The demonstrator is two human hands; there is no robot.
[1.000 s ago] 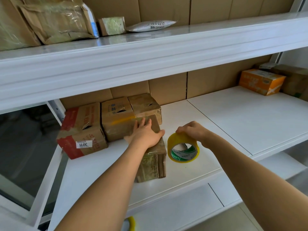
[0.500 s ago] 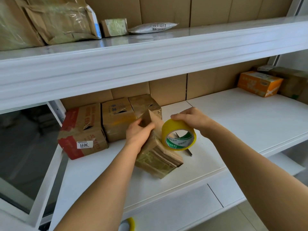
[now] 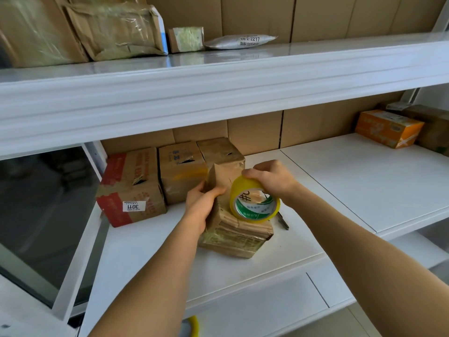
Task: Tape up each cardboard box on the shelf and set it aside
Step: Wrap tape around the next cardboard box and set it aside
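At the far left of the white metal shelf point(image 3: 243, 276), a brown cardboard box with red printed bands and a white "3011" label point(image 3: 132, 188) sits against the cardboard backing. Just right of it stand two plain brown cardboard boxes, the nearer one with a torn hand-hole point(image 3: 181, 173) and a tape-covered one behind it point(image 3: 220, 149). At centre frame, my left hand point(image 3: 202, 205) grips the left side of the small tape-wrapped brown cardboard box point(image 3: 237, 233), thumb hooked over its raised top edge; the box stands tilted on the shelf in front of the other three. My right hand point(image 3: 269, 180) is curled over the top of a roll of yellow packing tape with a green-and-white core label point(image 3: 254, 203), pressing the roll against the box's upper face. A dark slim tool point(image 3: 283, 220), too hidden to identify, lies on the shelf just right of the box. At the right edge of the frame, well apart, an orange printed carton point(image 3: 388, 127) rests beside a brown taped box point(image 3: 435, 127). In the upper left, on the shelf above, lie crumpled brown paper parcels point(image 3: 116, 27) and a grey mailing pouch point(image 3: 240, 41).
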